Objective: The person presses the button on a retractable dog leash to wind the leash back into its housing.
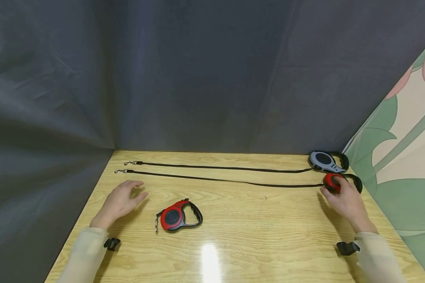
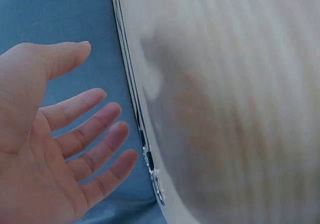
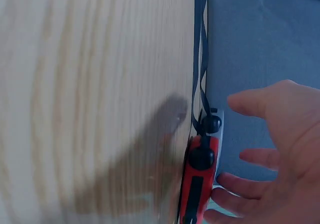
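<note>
My right hand [image 1: 348, 201] is at the red retractable leash [image 1: 330, 181] on the right, partly covering its case in the head view. In the right wrist view, the thumb and fingers of that hand [image 3: 285, 154] are spread beside the red case [image 3: 197, 179]; whether they touch it I cannot tell. Beyond it lies a grey retractable leash [image 1: 324, 161]. Both straps run left across the table, ending in metal clips. On the left, my left hand [image 1: 117, 202] is held over the table with fingers apart and nothing in it. A second red leash [image 1: 173, 216], wound in, lies to its right.
The wooden table [image 1: 255, 232] meets a dark grey cloth [image 1: 205, 86] along its back and left sides. A floral fabric [image 1: 407, 165] borders the right side. The two metal clips [image 1: 130, 162] lie close together near the far left corner.
</note>
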The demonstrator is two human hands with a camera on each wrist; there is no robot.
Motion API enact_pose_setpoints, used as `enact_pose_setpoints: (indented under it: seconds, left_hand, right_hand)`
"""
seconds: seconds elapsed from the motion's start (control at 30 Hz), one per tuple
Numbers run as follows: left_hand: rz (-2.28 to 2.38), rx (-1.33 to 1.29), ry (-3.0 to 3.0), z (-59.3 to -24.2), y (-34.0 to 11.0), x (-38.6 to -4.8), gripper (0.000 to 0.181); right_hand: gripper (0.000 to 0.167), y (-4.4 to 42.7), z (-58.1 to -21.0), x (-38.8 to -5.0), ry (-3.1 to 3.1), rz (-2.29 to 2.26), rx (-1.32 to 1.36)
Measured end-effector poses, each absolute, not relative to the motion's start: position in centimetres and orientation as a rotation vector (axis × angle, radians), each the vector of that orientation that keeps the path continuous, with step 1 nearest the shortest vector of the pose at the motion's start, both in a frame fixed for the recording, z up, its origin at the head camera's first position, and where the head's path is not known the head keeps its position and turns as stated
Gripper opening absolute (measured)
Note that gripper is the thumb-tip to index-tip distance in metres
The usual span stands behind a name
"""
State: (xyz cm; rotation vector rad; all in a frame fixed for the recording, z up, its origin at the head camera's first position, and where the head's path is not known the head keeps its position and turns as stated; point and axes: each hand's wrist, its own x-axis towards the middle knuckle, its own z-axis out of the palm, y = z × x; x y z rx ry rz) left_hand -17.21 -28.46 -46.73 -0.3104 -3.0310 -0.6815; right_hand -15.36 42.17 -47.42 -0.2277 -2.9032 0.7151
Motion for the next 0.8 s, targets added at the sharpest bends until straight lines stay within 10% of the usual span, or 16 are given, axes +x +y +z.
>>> enact_pose_setpoints:
  seconds: [0.8]
  left_hand:
    - [-0.701, -0.204, -3.108, -46.1, -32.4, -21.7, 0.069]
  right_hand:
    - [0.072, 43.7, -47.1, -14.7, -3.032, 0.576, -0.282]
